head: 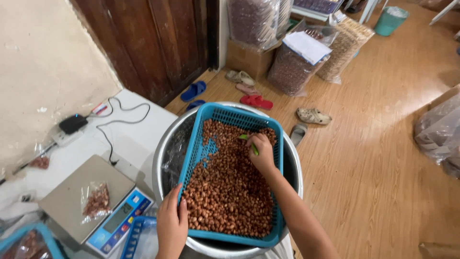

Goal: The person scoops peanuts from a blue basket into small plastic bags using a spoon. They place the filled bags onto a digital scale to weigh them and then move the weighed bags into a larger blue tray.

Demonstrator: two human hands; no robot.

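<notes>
A blue plastic basket [270, 192], perforated along its walls, was rested across the rim of a large metal pot [294, 158], so that whatever dropped through would be caught below; it was filled with shelled peanuts [225, 192] in their reddish skins. The near-left edge of the basket was gripped by the left hand [171, 225], fingers curled together over the rim, apparently to steady it; the right hand [262, 152] was laid among the peanuts toward the far end, its fingers closed on a small green object [251, 144], whose kind could not be told. A digital scale [91, 208] was set just beside the pot on the left, a small clear bag of nuts [96, 200] laid on its platform; sandals [256, 101] were left on the wooden floor [383, 144] beyond.
</notes>
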